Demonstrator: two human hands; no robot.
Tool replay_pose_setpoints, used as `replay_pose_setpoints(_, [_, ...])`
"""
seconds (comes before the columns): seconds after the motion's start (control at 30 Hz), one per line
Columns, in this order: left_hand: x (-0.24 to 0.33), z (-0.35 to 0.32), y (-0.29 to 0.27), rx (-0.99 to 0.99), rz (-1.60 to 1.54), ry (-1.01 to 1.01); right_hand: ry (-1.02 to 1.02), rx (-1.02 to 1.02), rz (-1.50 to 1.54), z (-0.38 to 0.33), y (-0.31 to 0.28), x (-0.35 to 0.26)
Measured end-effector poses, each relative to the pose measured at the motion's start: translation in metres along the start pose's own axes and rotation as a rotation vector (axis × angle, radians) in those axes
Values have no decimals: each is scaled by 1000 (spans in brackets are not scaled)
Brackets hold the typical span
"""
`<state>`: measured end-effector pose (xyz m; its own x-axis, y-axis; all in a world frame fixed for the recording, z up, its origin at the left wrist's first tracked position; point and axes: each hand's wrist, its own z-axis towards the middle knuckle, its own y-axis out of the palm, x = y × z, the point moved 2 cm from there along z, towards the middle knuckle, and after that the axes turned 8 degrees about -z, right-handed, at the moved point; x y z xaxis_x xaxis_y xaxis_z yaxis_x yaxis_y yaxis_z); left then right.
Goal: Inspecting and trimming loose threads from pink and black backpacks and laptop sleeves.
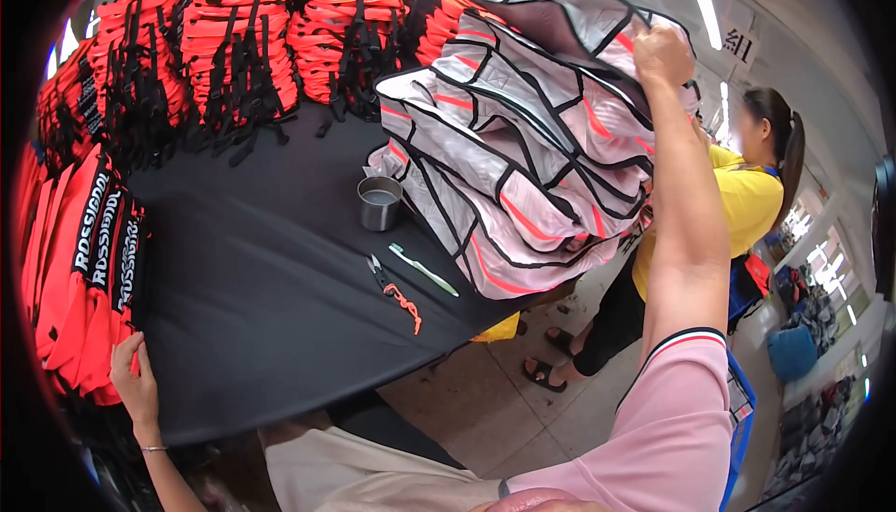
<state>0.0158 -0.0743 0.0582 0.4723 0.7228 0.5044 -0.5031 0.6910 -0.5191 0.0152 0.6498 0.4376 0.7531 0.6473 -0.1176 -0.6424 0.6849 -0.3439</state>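
Observation:
High at the right, my right hand (pixel 663 56) is closed on the edge of the top pale grey fabric piece (pixel 551 8), which has black binding and orange-red stripes. It rises from a large heap of similar sewn pieces (pixel 523 157) on the table's right side. At the lower left, my left hand (pixel 135 381) is beside the lower end of a stack of red fabric pieces (pixel 70 288) with black lettered bands. Its fingers are loosely bent and apart, the tips touching the stack's edge near the table edge.
A black-covered table (pixel 252 307) holds a metal cup (pixel 380 204), thread snips (pixel 378 269) with an orange cord, and a pale green toothbrush (pixel 425 269). Tall piles of orange-red strapped pieces (pixel 238 45) line the back. A person in yellow (pixel 747 195) stands at the right.

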Motion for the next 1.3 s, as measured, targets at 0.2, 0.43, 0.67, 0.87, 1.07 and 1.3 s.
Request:
replay_pose_setpoints(0.2, [33,6,34,-38,-147,19,213,45,79,28,-20,19])
replay_pose_setpoints(0.43, [98,21,81,-135,-405,0,129,320,117,61,-70,24])
replay_pose_setpoints(0.67, [140,48,104,-160,-818,-219,-207,597,468,25,-181,-63])
replay_pose_setpoints(0.87, [112,103,70,141,-1012,-420,-405,311,993,-4,-220,-115])
replay_pose_setpoints(1.07, [36,89,-16,480,-673,-165,-598,-415,1201,-21,-143,-159])
replay_pose_setpoints(1.3, [45,-55,-81,147,-218,-180,-710,-424,1257,-108,-177,-230])
